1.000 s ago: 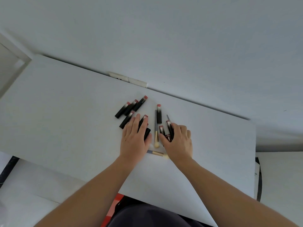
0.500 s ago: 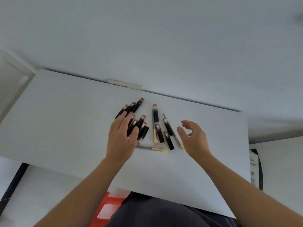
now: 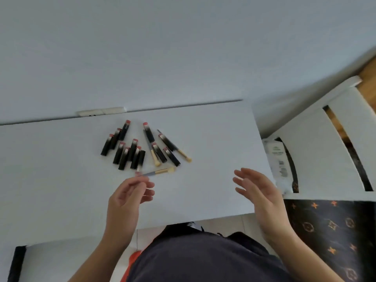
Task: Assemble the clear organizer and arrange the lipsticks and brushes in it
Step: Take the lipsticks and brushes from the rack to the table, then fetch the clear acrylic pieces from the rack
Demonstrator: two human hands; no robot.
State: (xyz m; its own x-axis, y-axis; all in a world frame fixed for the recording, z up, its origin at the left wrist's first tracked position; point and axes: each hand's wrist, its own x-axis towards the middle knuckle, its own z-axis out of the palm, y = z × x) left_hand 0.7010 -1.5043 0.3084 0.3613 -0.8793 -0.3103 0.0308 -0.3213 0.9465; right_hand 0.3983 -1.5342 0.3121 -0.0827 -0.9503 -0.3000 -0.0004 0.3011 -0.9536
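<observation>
Closest to you there's your dark-clothed lap (image 3: 203,259), with a bit of tiled floor (image 3: 227,222) showing just past it under the near edge of the white tabletop (image 3: 61,180). Your left hand (image 3: 126,200) hovers over the near-middle of the tabletop, fingers loosely curled, and I can't tell whether they're touching anything. Your right hand (image 3: 258,192) is up near the tabletop's right edge, fingers spread and relaxed, holding nothing.

Just beyond your left fingertips lies a brush (image 3: 160,171) flat on the tabletop, bristles pointing right. Past that, toward the far edge around the middle, the lipsticks (image 3: 126,151) lie in a loose scatter, black tubes with reddish ends, some touching each other. Two more brushes (image 3: 183,154) are mixed in on the right side of that bunch. No clear organizer in sight.

Off the right edge there's a white packet (image 3: 278,159), a dark patterned cloth (image 3: 333,231), and a white slatted piece of furniture (image 3: 325,143), with wooden floor (image 3: 368,72) behind it. A white wall socket (image 3: 101,111) sits right at the far edge, on the plain pale wall (image 3: 162,47).
</observation>
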